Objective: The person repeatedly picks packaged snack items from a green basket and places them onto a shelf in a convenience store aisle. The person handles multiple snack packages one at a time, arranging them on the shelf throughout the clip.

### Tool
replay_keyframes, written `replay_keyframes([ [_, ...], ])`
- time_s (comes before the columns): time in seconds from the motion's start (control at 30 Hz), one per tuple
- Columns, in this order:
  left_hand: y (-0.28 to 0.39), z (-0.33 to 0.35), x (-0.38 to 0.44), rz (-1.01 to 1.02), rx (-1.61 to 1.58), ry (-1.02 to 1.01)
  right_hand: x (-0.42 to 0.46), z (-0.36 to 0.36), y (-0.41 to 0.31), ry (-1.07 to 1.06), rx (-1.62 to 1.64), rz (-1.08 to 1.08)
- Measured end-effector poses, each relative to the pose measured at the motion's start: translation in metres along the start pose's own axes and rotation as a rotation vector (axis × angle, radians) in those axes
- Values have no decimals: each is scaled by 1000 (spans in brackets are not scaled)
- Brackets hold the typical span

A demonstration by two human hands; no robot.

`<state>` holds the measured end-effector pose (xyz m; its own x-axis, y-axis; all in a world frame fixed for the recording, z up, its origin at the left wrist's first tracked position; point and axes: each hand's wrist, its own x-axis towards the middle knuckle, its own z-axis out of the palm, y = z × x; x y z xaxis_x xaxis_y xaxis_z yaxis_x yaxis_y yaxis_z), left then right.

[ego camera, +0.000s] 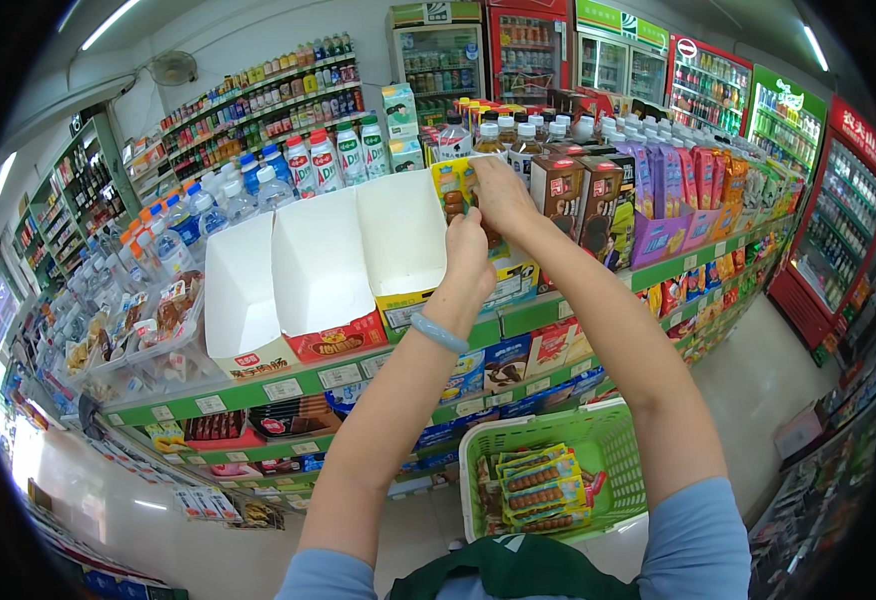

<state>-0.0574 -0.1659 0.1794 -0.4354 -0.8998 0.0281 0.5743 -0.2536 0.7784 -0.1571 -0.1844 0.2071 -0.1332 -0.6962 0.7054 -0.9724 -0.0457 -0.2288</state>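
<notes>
Yellow snack packets (449, 178) printed with brown sausages stand upright at the shelf's top level. My right hand (499, 193) grips them near their upper edge. Lower down, my left hand (469, 259), with a pale blue bangle (439, 334) on the wrist, closes around their side; its fingertips are partly hidden. A cardboard display box (400, 232) with white inner walls and a yellow front stands directly left of the packets. Below my arms, a green plastic basket (618, 469) on the floor holds several similar yellow packets (543, 487).
Two more display boxes, one red-fronted (321, 270) and one cream-fronted (241, 300), stand further left. Plastic tubs (175, 360) of packaged food sit beyond them. Bottles (273, 187) line the back. Brown cartons (558, 184) and purple pouches (655, 180) stand right. Drink fridges (828, 247) are along the aisle.
</notes>
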Motion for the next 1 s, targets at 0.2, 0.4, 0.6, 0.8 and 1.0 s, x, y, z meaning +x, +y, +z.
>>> replay_keyframes([
  [0.2,-5,-3,7,-9,-22,-1,7,5,-1,-55,-195,-18],
  [0.4,-14,-5,18,11,-11,61,13,-6,-4,-117,-318,-56],
  [0.6,-13,-6,19,42,7,34,13,-13,-15,-85,-329,-80],
  [0.8,-12,4,14,179,145,-68,-6,-39,-18,143,-357,-273],
  [1.0,-16,-9,1,1019,809,83,-55,-116,-47,352,27,-197],
])
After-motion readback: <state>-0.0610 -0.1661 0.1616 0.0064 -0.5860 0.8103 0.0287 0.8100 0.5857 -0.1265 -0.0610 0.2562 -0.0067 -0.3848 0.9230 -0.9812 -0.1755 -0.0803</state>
